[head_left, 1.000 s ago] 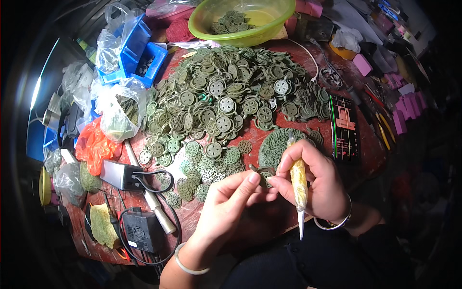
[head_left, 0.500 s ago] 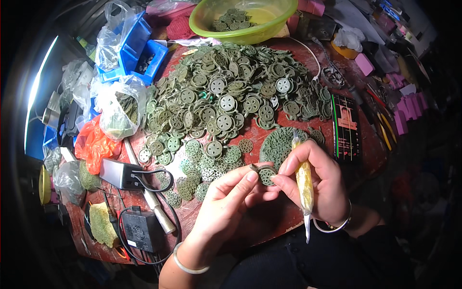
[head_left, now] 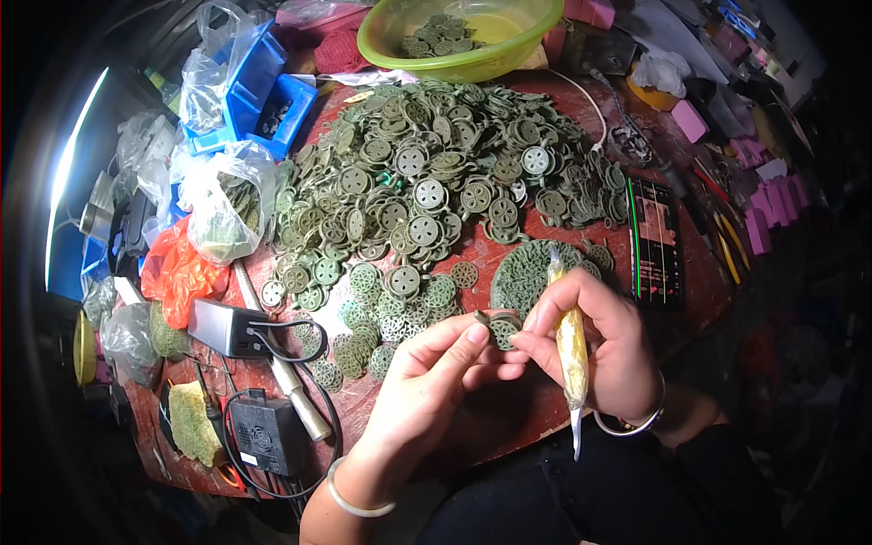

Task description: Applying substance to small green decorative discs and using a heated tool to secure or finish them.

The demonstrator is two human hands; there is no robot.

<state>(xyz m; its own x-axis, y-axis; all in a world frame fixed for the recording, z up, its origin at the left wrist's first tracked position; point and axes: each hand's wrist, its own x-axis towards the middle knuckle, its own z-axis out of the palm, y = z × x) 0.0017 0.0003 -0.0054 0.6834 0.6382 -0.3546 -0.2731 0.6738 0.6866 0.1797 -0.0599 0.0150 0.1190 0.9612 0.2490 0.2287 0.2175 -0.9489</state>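
Observation:
Between thumb and fingers, my left hand (head_left: pixel 427 372) pinches a small round openwork metal piece (head_left: pixel 502 332) with a stub or loop on its upper left. The fingertips of my right hand (head_left: pixel 622 354) are at the piece's right edge. A tapered plastic tube of yellow paste (head_left: pixel 572 350) rests in my right hand too, its white tip pointing down. Just beyond my hands lies a round, rough green pad (head_left: pixel 527 277), partly hidden. Flat green filigree discs (head_left: pixel 381 313) are spread to the left of it.
A big heap of looped round metal pieces (head_left: pixel 391 182) covers the table's middle. Behind it stands a yellow-green basin (head_left: pixel 509 59). A phone (head_left: pixel 654 241) lies on the right near pliers (head_left: pixel 727 245). Black boxes with cables (head_left: pixel 268 431), blue bins (head_left: pixel 286 109) and plastic bags (head_left: pixel 227 204) crowd the left.
The paste tube has tilted slightly, its lower tip shifting a little left. Otherwise my hands and the metal piece stay almost in place. The picture on the phone screen differs.

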